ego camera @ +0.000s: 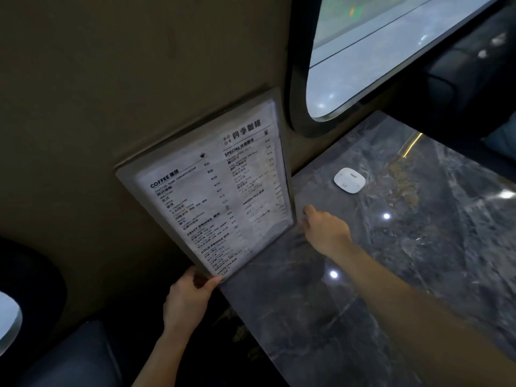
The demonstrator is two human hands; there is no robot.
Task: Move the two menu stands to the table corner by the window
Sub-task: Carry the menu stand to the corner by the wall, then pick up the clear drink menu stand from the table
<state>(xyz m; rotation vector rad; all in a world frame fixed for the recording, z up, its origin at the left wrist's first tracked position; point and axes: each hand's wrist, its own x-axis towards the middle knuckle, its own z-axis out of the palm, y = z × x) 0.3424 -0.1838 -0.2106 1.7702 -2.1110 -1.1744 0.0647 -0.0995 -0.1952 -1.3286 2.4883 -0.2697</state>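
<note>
Menu stand [215, 188] mid-frame vs wall, long axis up-left; left hand [187, 300] pinching lower corner, right hand [325, 229] open beside right edge; window [391, 51] upper right.

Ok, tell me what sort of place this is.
Probably a café, possibly one fitted out like a train or aircraft cabin. The menu stand lists coffee, fruit drinks and teas with prices, it stands on a marble-look table, and a rounded window sits beside dark padded seats.

left hand [186, 298] pinching, thumb on top; right hand [325, 229] outstretched, fingers loose
</note>
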